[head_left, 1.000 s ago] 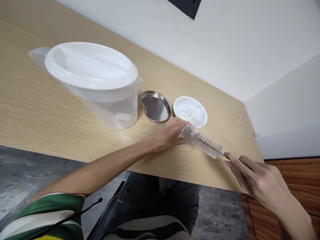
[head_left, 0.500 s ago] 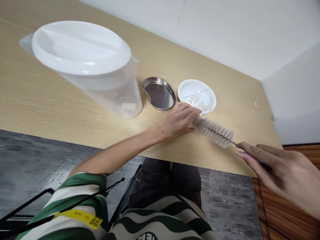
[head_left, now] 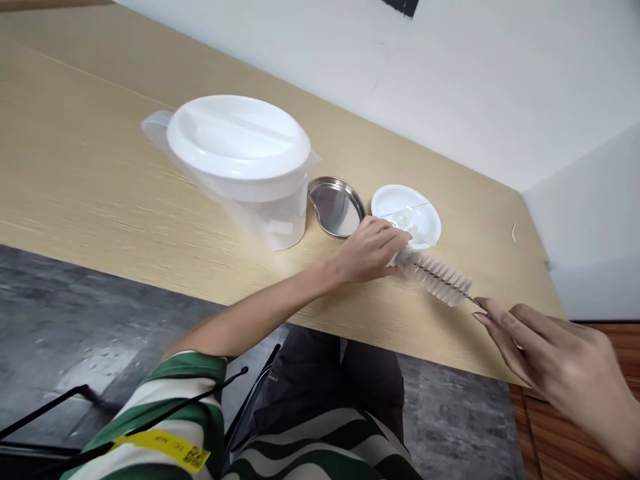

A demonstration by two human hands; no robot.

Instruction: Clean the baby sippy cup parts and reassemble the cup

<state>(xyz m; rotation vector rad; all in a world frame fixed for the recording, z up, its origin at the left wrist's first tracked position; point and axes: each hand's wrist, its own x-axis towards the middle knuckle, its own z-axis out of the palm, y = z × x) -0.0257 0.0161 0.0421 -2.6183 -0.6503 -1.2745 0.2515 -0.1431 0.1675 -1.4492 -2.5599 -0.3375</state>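
A bottle brush (head_left: 440, 279) with pale bristles and a twisted wire stem slants over the table's front right. My right hand (head_left: 545, 340) is closed round its handle, which is mostly hidden by the fingers. At the brush's far end, my left hand (head_left: 375, 250) is closed with its fingers curled. A pale, whitish edge shows by those fingertips where the bristles end; what the hand grips is largely hidden. Just behind the left hand sits a white dish (head_left: 429, 220) with small translucent parts and a thin rod across it.
Left of the hands stands a large translucent pitcher (head_left: 280, 227) with a white lid (head_left: 240, 137). A kidney-shaped steel tray (head_left: 337, 208) lies between pitcher and dish. Toward the table's right end lies a small bent white strip (head_left: 513, 232). A wall (head_left: 450, 87) rises behind.
The view has shifted, so the pitcher, tray and dish appear further right and lower. Both hands keep hold as before, with the brush at nearly the same slant.
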